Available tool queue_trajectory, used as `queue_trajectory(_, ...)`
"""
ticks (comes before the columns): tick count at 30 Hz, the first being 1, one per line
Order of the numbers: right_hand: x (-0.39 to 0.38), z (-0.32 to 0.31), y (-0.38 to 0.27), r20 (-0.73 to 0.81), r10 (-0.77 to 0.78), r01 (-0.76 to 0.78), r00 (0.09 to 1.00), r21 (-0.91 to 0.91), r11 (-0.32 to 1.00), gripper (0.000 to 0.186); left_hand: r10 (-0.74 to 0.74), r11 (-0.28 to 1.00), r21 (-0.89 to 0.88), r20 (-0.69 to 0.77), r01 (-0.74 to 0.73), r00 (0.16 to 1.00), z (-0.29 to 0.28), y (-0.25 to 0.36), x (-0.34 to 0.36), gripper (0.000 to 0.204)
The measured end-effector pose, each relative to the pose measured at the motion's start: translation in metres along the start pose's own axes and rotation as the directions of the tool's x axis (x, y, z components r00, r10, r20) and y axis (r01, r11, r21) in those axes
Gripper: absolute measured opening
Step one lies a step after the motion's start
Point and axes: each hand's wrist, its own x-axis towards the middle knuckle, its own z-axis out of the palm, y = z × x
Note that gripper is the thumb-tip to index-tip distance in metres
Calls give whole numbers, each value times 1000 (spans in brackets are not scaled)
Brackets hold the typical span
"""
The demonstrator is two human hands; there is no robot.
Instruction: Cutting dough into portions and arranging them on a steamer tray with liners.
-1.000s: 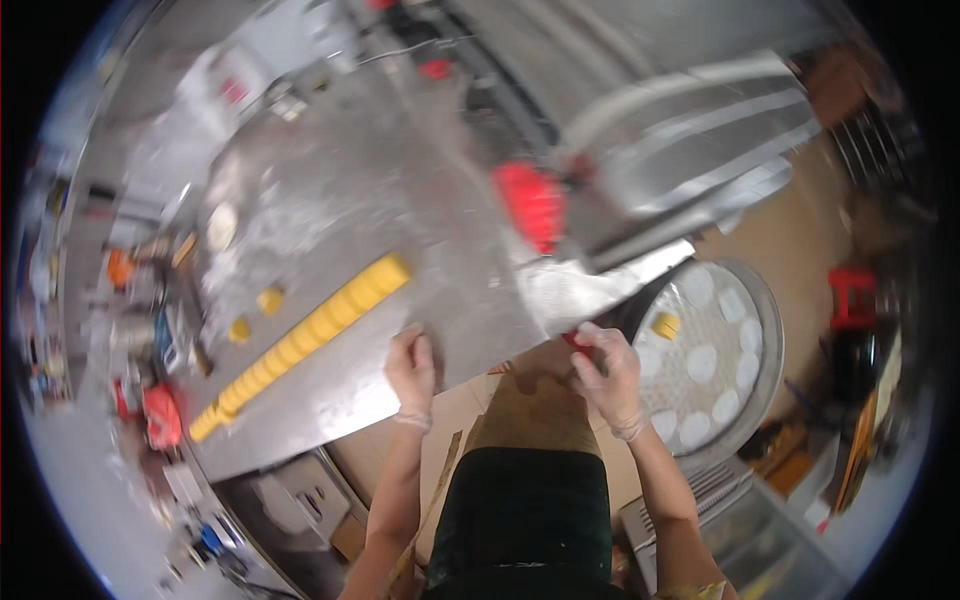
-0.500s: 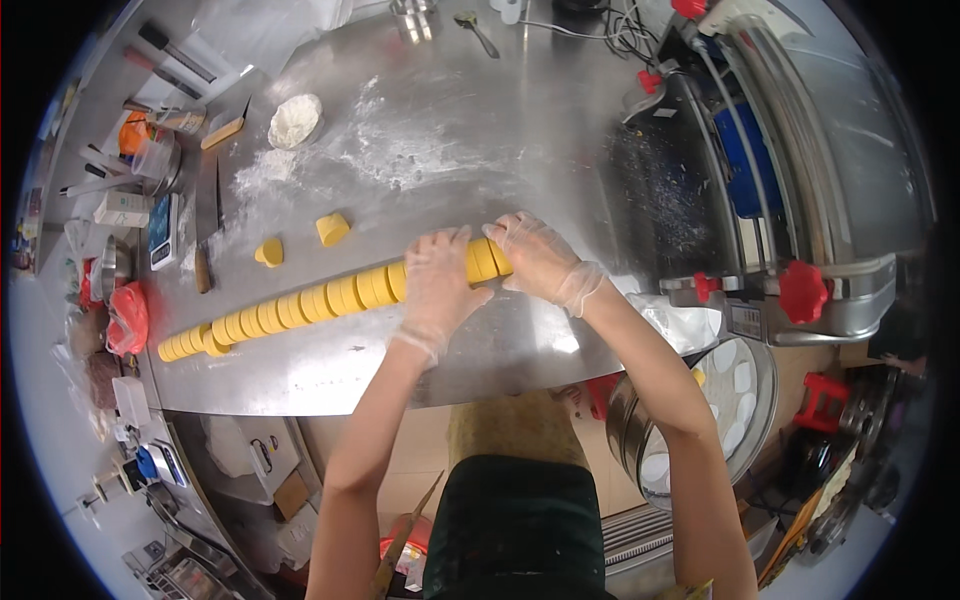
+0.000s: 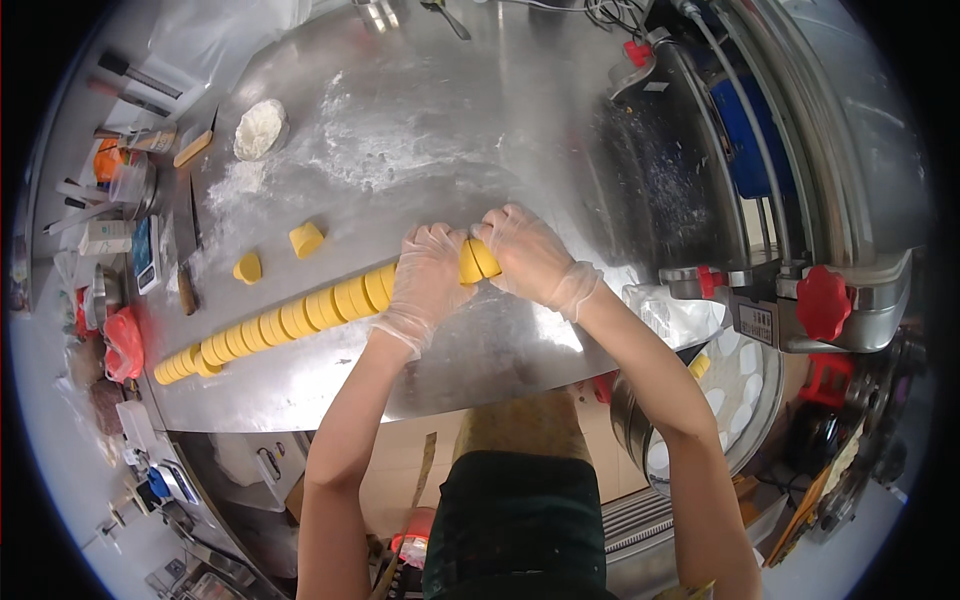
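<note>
We see a long yellow roll (image 3: 290, 320), cut crosswise into thick slices, lying slantwise on the steel table (image 3: 540, 150) near its front edge; its left end is nearer the person, its right end farther off and between the hands. The left hand (image 3: 425, 280), in a clear glove, closes over the roll short of its right end, fingers curled on the far side and thumb on the near side; the right hand (image 3: 528, 250), gloved likewise, pinches the slices at the right end; we cannot tell how its hidden fingertips press. Between the two hands we see slices bare, with a thin dark line dividing them.

Beyond the roll we find two loose yellow pieces, a left piece (image 3: 247, 267) and a right piece (image 3: 306, 240), standing apart from each other; farther off sits a small bowl (image 3: 280, 140) of white powder, with more powder strewn about it; a knife handle (image 3: 187, 290) and a scale (image 3: 147, 255) lie to the left. At the right we note a machine with a red knob (image 3: 824, 303); below it a round pan (image 3: 628, 425), partly behind the right forearm, holds white discs and a yellow lump (image 3: 700, 366).
</note>
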Motion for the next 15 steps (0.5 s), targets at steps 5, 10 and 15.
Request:
queue_trajectory(5,-21,10,-10,-162,25,-25,987,-1,1000,48,28,999,-35,-160,-34,987,3,10,-17,61)
queue_trajectory(10,-17,6,-12,-198,61,-48,978,68,997,32,51,997,-52,-203,-62,978,8,4,-12,64)
queue_trajectory(15,-44,20,-21,-204,110,-86,973,122,989,57,71,990,-107,-213,-96,974,9,18,-27,61)
